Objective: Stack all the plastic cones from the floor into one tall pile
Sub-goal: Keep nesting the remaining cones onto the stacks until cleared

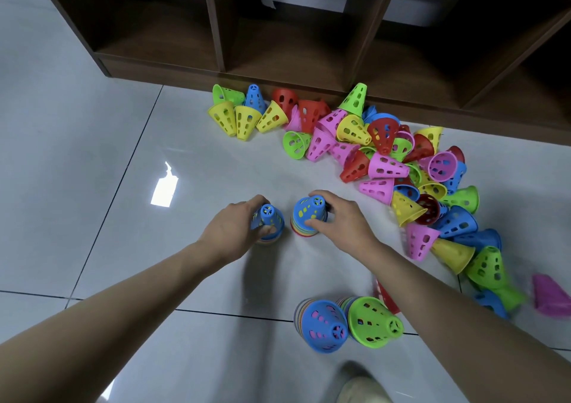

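Head view: pink cone [551, 299] blurred, edge-cropped

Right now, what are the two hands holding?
Left hand grips a blue-topped stack by its side; right hand grips another blue-topped stack likewise.

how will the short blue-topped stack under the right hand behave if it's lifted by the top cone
Probably light: the stack is thin plastic cones full of holes. Likely stiff, since the cones keep their shape under the right hand. The nested cones may slip apart if only the top one is gripped; nothing visibly locks them.
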`<state>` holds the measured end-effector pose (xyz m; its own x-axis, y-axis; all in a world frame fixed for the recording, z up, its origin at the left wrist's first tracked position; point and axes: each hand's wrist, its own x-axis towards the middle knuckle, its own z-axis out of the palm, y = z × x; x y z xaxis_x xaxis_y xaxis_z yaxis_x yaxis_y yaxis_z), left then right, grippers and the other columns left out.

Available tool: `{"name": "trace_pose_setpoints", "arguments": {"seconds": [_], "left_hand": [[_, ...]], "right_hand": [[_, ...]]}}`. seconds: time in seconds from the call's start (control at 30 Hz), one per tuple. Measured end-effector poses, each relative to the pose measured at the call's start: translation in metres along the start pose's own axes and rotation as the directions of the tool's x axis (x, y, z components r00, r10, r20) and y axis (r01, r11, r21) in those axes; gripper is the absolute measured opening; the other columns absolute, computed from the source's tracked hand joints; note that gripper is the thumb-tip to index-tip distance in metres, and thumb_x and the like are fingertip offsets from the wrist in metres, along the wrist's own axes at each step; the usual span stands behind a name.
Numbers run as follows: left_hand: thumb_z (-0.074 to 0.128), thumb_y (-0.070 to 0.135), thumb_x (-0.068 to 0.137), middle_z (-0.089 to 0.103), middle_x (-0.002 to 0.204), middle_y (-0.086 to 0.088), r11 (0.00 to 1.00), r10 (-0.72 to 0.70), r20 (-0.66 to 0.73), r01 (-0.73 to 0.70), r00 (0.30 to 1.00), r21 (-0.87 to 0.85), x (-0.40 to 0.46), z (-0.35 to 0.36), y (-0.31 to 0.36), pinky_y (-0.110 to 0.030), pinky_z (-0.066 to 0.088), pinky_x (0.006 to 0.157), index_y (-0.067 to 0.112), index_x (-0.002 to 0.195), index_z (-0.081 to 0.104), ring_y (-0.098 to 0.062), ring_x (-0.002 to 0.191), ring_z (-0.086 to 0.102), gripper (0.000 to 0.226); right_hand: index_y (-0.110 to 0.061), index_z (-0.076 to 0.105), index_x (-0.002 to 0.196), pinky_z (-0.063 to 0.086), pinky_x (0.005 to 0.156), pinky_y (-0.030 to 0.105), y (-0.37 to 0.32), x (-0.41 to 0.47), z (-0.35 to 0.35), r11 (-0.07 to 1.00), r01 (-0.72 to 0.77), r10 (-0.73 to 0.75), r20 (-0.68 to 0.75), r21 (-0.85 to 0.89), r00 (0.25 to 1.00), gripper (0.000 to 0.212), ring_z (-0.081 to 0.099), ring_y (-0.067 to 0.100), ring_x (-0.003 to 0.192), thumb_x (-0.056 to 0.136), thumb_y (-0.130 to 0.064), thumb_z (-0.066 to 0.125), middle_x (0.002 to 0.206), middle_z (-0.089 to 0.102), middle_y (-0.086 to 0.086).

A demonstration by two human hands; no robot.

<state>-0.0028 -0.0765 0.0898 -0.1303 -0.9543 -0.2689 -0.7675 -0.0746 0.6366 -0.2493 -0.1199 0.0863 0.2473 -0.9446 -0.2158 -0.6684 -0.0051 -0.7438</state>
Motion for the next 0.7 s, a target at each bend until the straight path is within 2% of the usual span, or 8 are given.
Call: {"name": "trace_pose_setpoints", "arguments": {"seconds": [0.23,0.4,0.5,0.6,0.7], "left_hand": [[0.071,0.043,0.087,0.068,0.097,0.003,0.999,-0.022,-0.032,0.021,0.999,-0.046,0.0,0.006,0.009,-0.041,0.053,0.078,0.032,0.109,0.055,-0.024,0.087,0.064,0.03],[0.074,0.036,0.086,0.066,0.108,0.005,0.987,-0.032,-0.006,0.031,0.999,-0.159,0.006,0.02,0.022,-0.041,0.054,0.085,0.031,0.117,0.058,-0.02,0.094,0.064,0.036],[0.078,0.032,0.084,0.065,0.113,0.004,0.966,-0.01,0.04,0.02,0.999,-0.259,0.009,0.03,0.03,-0.042,0.054,0.091,0.028,0.121,0.06,-0.018,0.101,0.065,0.041],[0.081,0.035,0.081,0.066,0.114,0.003,0.959,-0.003,0.065,0.022,0.998,-0.284,0.014,0.038,0.035,-0.042,0.054,0.093,0.028,0.121,0.061,-0.018,0.102,0.065,0.044],[0.083,0.035,0.08,0.068,0.113,0.004,0.954,-0.016,0.095,0.044,0.995,-0.297,0.021,0.041,0.04,-0.041,0.055,0.092,0.031,0.117,0.062,-0.016,0.1,0.067,0.043]], "right_hand": [[-0.031,0.059,0.12,0.055,0.094,0.035,0.007,0.001,-0.001,0.999,0.006,-0.006,0.001,-0.036,1.0,0.049,0.066,0.011,0.099,0.077,-0.019,0.08,0.108,0.068,-0.007],[-0.027,0.056,0.123,0.053,0.093,0.038,0.019,-0.01,-0.011,0.993,-0.024,0.019,-0.043,-0.118,0.999,0.049,0.062,0.015,0.1,0.079,-0.023,0.078,0.113,0.064,-0.007],[-0.024,0.049,0.136,0.048,0.1,0.039,0.027,-0.02,-0.022,0.986,-0.065,0.065,-0.007,-0.155,0.998,0.061,0.059,0.016,0.111,0.081,-0.027,0.076,0.127,0.061,-0.005],[-0.023,0.037,0.149,0.043,0.107,0.034,0.036,-0.036,-0.043,0.983,-0.095,0.108,0.076,-0.157,0.991,0.083,0.052,0.011,0.125,0.079,-0.044,0.077,0.141,0.052,-0.007],[-0.017,0.045,0.142,0.047,0.103,0.04,0.058,-0.053,-0.071,0.951,-0.18,0.18,-0.023,-0.25,0.983,0.068,0.054,0.019,0.125,0.085,-0.037,0.075,0.136,0.054,0.001]]}}
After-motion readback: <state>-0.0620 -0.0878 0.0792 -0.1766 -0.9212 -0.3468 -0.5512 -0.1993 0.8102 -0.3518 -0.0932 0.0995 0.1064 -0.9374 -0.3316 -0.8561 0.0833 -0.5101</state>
